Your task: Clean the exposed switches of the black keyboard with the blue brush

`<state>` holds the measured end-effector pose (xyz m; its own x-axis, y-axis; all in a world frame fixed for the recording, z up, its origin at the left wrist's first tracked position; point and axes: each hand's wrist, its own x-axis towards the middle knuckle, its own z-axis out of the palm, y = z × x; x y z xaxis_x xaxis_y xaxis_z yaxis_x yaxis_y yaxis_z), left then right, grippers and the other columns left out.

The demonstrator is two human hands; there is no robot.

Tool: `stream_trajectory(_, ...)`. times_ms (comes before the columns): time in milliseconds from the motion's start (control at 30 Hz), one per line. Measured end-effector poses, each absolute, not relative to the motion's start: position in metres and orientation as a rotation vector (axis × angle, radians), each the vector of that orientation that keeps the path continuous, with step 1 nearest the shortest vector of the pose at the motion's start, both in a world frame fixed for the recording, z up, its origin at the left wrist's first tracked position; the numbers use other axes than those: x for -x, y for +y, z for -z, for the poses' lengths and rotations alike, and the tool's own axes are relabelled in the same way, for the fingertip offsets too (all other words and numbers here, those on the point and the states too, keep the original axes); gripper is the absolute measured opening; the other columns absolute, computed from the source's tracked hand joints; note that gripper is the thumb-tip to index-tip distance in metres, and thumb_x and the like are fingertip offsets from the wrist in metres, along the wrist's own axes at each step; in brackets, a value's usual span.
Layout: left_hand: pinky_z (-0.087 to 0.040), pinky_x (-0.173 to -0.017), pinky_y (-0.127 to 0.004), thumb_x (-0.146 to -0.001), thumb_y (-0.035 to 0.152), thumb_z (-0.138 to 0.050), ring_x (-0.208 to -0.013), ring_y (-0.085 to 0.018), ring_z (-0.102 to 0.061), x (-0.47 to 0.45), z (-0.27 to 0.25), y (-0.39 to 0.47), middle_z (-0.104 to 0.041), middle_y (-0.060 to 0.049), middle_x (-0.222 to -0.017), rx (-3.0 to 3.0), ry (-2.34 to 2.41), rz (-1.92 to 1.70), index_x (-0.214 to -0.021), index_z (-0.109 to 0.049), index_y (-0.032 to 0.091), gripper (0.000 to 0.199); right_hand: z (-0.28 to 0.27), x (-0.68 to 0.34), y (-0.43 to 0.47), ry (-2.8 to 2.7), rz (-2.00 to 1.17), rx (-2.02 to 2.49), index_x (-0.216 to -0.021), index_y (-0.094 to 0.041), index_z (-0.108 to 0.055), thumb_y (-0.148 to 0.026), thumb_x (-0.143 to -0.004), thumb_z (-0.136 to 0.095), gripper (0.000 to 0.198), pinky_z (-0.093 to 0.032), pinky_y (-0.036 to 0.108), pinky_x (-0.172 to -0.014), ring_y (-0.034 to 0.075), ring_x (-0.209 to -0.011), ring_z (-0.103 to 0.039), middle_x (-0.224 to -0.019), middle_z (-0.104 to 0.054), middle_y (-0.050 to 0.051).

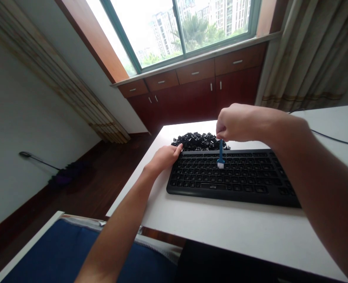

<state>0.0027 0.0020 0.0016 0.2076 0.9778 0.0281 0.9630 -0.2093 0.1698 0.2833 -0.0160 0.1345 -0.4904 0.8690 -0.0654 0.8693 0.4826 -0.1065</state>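
Kbd (232,188) lies flat on white counter (191,220), long side running L to R, near edge facing the wearer; caps off, rows of bare sockets exposed. Lying so, every row is presumably within reach of R arm.

R hand (231,122): fingers pinched shut on handle of small blue brush (221,155). Hand sits high, above far edge of kbd; brush hangs approx. vertical, white bristles down over sockets, mid-L portion. High grip prob. leaves bristle end free & sockets in view. Bristle contact w/ sockets: can't tell for sure.

L hand (166,156): at far-L corner of kbd, thumb lying along the edge; fingers mostly hidden, so can't tell if clamped or just resting. Likely there to steady the board, corner hold being well clear of brush.

Heap of loose blk pieces (196,141), prob. keycaps, just beyond far edge of kbd, L half. Piled together there, presumably, to be out of brush's way yet near. Blk cable (336,138) on counter, far R, behind R forearm.
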Motion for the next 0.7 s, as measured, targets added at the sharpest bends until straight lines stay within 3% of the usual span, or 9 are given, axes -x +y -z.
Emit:
stream_trajectory(467,-0.044,-0.072,-0.031,-0.095,0.063,-0.015,-0.078,-0.024,-0.066,-0.001,0.000,0.001,-0.074,-0.011,-0.084,-2.354,1.904,-0.209,-0.075,-0.070,0.018,0.074,-0.151,-0.280,-0.036,2.636,0.310,-1.543,-0.072,-0.016,-0.073,-0.033,-0.074,-0.061,0.021,-0.034,0.033,-0.053,0.014,-0.056,-0.052,-0.064,-0.064,0.006)
stream_trajectory(700,-0.044,-0.072,-0.031,-0.095,0.064,-0.016,-0.080,-0.025,-0.065,0.001,0.001,0.003,-0.073,-0.012,-0.084,-2.352,1.901,-0.212,-0.076,-0.071,0.018,0.074,-0.150,-0.278,-0.039,2.666,0.313,-1.452,-0.071,-0.022,-0.073,-0.036,-0.075,-0.062,0.019,-0.036,0.031,-0.053,0.013,-0.056,-0.053,-0.066,-0.066,0.002)
